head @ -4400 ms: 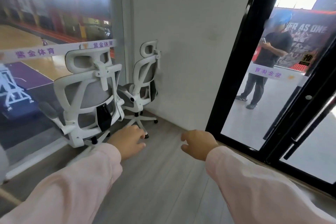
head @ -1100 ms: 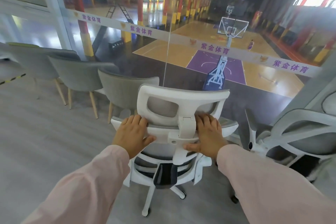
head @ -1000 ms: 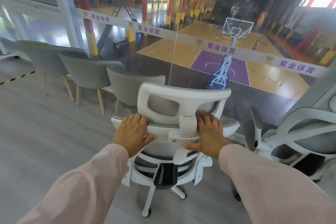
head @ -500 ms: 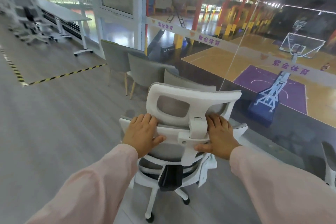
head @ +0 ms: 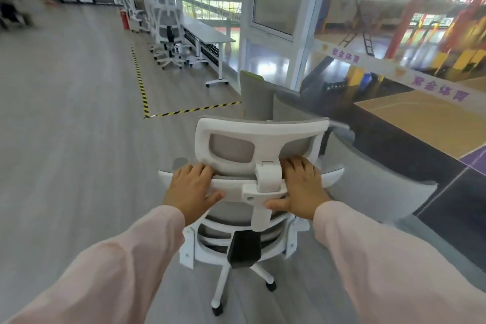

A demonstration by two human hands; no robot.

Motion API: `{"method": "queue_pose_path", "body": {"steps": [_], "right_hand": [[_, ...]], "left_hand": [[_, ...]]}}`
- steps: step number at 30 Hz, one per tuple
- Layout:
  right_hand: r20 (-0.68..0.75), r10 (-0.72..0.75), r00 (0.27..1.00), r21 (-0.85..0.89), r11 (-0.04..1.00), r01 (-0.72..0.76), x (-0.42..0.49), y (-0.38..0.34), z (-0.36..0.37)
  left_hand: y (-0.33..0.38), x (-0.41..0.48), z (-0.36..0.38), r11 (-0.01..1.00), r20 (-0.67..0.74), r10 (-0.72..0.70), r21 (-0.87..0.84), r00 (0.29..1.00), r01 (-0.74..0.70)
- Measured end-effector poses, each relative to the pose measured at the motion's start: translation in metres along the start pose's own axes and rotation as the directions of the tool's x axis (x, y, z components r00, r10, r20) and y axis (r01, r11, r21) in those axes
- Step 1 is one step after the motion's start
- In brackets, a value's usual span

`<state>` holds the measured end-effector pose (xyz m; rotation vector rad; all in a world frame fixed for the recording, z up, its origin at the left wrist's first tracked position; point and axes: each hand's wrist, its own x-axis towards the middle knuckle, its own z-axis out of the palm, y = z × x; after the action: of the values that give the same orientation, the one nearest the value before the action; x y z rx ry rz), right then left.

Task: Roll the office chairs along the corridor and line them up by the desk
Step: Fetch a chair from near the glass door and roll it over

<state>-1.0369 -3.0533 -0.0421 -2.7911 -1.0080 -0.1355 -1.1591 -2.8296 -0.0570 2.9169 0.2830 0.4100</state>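
A white office chair [head: 259, 137] with grey mesh stands right in front of me, its back toward me. My left hand [head: 190, 191] grips the top rail of its backrest left of the headrest post. My right hand [head: 302, 187] grips the same rail on the right. Its castors rest on the grey floor. Far ahead, a long white desk [head: 210, 33] runs along the glass wall, with several white office chairs [head: 169, 31] lined up beside it.
Grey shell chairs [head: 265, 98] stand along the glass wall at right, close to my chair. Black-and-yellow tape [head: 143, 95] marks a corner on the floor ahead. A red fire extinguisher [head: 125, 19] stands far down the corridor. Wide grey floor lies to the left.
I have taken hold of the chair's backrest with both hands and swung it left. The view now faces down the corridor toward the desk; the other white chair has left view.
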Motion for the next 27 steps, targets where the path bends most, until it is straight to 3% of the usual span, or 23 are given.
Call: {"method": "queue_pose_path", "body": {"steps": [5,12,27], "right_hand": [[-0.003,-0.128,0.992,0.055,0.99,0.128,0.11,-0.012,0.019],[-0.03,-0.236,0.971,0.081,0.968,0.238,0.255,-0.037,0.047],[0.027,-0.242,0.97,0.084,0.967,0.239,0.553,-0.117,0.096]], "left_hand": [[-0.055,0.067,0.001,0.988,0.029,-0.156,0.026,0.987,0.155],[-0.141,0.157,0.007,0.965,0.005,-0.258,0.053,0.966,0.258],[-0.351,0.377,0.018,0.944,0.02,-0.318,0.092,0.948,0.315]]}}
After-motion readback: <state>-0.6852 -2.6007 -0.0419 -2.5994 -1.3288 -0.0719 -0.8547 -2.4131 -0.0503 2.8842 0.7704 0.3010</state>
